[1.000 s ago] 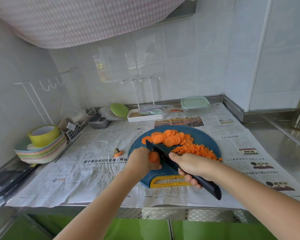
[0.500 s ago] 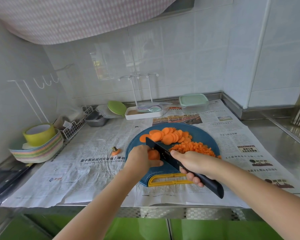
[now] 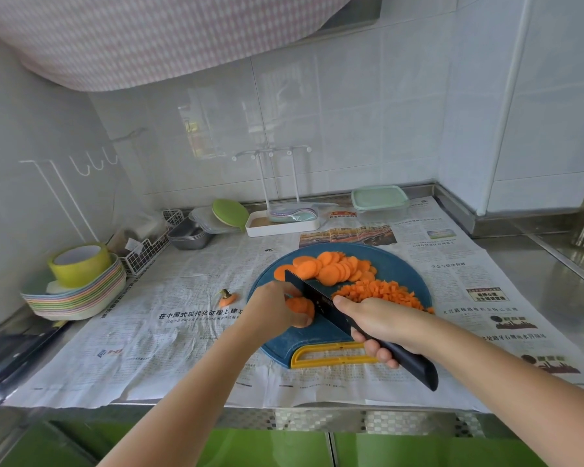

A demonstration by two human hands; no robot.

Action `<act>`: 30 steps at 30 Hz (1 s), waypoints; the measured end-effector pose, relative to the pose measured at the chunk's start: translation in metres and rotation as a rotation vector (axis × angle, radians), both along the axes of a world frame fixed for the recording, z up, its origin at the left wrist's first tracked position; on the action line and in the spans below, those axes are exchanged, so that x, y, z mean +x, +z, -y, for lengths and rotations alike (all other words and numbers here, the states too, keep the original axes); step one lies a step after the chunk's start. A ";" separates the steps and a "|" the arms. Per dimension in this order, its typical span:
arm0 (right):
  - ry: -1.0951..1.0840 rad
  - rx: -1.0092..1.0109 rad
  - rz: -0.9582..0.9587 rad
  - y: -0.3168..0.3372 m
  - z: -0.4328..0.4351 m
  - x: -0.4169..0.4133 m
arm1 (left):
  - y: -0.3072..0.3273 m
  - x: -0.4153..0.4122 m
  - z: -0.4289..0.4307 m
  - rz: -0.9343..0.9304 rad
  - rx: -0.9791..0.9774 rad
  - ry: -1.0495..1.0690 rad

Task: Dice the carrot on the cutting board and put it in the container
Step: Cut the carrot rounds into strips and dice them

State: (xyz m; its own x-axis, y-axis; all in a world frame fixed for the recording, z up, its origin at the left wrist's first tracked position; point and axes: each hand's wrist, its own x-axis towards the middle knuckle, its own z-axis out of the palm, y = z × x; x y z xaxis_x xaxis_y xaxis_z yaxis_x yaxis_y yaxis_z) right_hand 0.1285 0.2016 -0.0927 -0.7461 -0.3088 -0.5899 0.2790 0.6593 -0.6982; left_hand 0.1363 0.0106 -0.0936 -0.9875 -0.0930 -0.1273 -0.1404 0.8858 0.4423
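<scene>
Curling round carrot slices [image 3: 300, 306], left hand [image 3: 273, 310]; right hand [image 3: 381, 323] grips knife [image 3: 321, 303].

Your knife [image 3: 321, 305] was matt black all over. You cut on a blue plastic board [image 3: 402, 264], finely textured. Under it: creased newspaper [image 3: 182, 332] over a brushed steel counter [image 3: 536, 264]. Wall tiles [image 3: 351, 112] were glossy white. Container [image 3: 380, 200] was clear plastic, matt mint lid.

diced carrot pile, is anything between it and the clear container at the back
Nothing stands on the newspaper between the pile of orange diced carrot and the clear plastic container; its mint green lid sits on it, though, covering the opening.
</scene>
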 end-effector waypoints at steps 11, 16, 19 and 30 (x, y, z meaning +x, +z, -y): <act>-0.025 -0.018 0.006 -0.001 -0.007 -0.003 | 0.000 -0.001 -0.009 0.031 -0.172 -0.055; -0.020 -0.017 0.002 -0.001 -0.006 -0.006 | 0.001 -0.004 -0.007 0.035 -0.153 -0.046; -0.020 -0.016 0.013 -0.001 -0.005 -0.007 | 0.001 -0.003 -0.008 0.012 -0.166 -0.069; -0.024 -0.018 0.011 0.000 -0.007 -0.006 | 0.006 -0.006 -0.018 0.027 -0.254 -0.111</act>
State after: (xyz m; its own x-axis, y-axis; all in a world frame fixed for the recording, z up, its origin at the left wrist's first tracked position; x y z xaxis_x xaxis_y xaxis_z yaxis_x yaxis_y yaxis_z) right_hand 0.1221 0.2086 -0.0923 -0.7470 -0.3018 -0.5923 0.3019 0.6398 -0.7067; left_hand 0.1306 0.0286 -0.0880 -0.9900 -0.0164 -0.1399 -0.0448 0.9784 0.2018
